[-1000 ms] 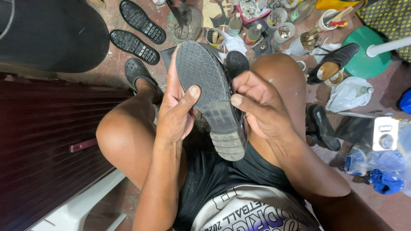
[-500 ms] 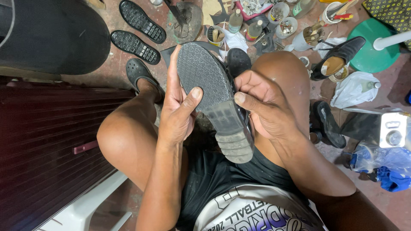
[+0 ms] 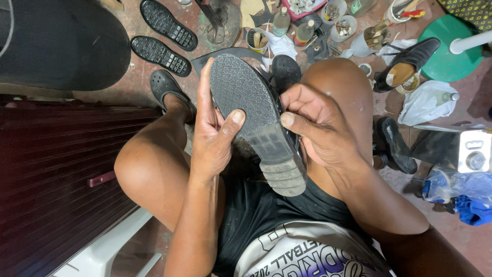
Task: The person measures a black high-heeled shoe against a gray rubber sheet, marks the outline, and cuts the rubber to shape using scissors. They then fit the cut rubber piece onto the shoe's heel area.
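Little has shifted; both hands, left hand [image 3: 212,136] and right hand [image 3: 315,125], apparently grip the shoe [image 3: 256,120] sole-up.

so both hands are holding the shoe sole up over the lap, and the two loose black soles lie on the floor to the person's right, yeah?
Not quite: the two loose black soles lie on the floor to the person's left, not the right, as the head view shows. The rest stands: the left hand and the right hand hold the shoe sole up over the lap.
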